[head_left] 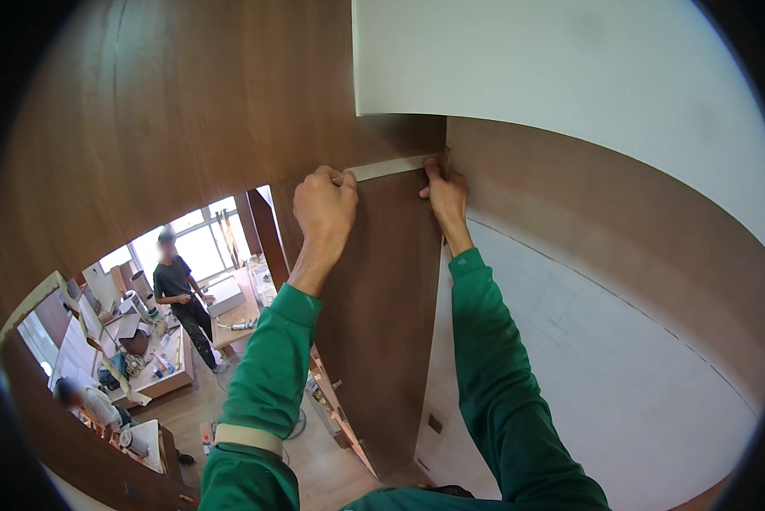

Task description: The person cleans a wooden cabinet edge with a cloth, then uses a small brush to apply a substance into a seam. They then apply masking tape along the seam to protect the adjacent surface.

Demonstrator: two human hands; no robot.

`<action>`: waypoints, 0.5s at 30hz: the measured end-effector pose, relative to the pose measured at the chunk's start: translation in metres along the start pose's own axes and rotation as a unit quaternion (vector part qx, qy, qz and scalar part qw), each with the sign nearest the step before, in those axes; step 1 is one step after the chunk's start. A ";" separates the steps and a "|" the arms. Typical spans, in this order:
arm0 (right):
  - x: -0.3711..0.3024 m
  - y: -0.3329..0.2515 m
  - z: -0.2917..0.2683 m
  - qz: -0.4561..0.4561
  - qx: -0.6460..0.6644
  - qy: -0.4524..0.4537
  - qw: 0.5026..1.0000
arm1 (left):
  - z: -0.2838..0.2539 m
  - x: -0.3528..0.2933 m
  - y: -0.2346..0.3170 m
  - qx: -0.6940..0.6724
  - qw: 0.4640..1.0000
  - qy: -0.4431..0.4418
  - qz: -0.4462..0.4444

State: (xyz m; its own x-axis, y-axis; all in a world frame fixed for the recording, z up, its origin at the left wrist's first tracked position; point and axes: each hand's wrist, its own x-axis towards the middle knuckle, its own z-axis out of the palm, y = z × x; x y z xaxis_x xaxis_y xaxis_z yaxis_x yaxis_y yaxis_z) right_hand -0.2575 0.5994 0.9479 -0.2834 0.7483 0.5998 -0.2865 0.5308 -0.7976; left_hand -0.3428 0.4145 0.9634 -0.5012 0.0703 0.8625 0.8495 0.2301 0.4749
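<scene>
A pale strip of masking tape (391,168) runs across the brown wood panel (374,247), just below a recessed edge near the inside corner. My left hand (324,204) is closed, pinching the strip's left end between thumb and fingertips. At its right end, by the corner, the thumb of my right hand (447,194) presses on the strip with the fingers curled beneath. Both arms reach up in green sleeves. A cream band (248,439), which looks like a tape roll, circles my left forearm.
A white curved soffit (570,64) hangs at upper right, above a brown curved band (621,204) and white wall (561,315). Below left, a person (178,285) in dark clothes stands by a cluttered workbench (174,375); another person (101,404) is lower left.
</scene>
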 end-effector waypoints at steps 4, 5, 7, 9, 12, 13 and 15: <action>-0.006 -0.012 0.001 0.008 -0.023 0.006 1.000 | -0.002 0.001 0.001 0.004 1.000 0.004 -0.002; -0.007 -0.014 0.003 0.009 -0.030 0.014 0.999 | -0.003 0.001 0.001 0.005 1.000 0.005 0.000; -0.004 -0.009 0.003 0.011 -0.029 0.021 0.999 | -0.003 0.000 0.002 -0.004 1.000 -0.001 -0.002; -0.002 -0.005 0.003 0.010 -0.028 0.022 0.999 | -0.004 -0.002 0.003 -0.003 1.000 -0.003 0.001; 0.000 -0.001 0.003 0.008 -0.028 0.021 0.999 | -0.008 -0.004 0.006 0.001 1.000 -0.019 -0.013; 0.001 0.000 0.003 0.007 -0.029 0.022 0.999 | -0.011 -0.004 0.011 -0.007 0.999 -0.037 -0.035; 0.000 -0.002 0.004 0.014 -0.039 0.020 0.999 | -0.012 -0.004 0.011 -0.010 0.997 -0.052 -0.055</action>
State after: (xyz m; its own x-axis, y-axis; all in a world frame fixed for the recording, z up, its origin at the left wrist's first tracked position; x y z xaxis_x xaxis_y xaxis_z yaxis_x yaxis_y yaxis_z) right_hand -0.2607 0.5963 0.9496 -0.2527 0.7782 0.5749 -0.2059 0.5374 -0.8178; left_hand -0.3291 0.4050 0.9677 -0.6057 0.1459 0.7822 0.7905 0.2226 0.5706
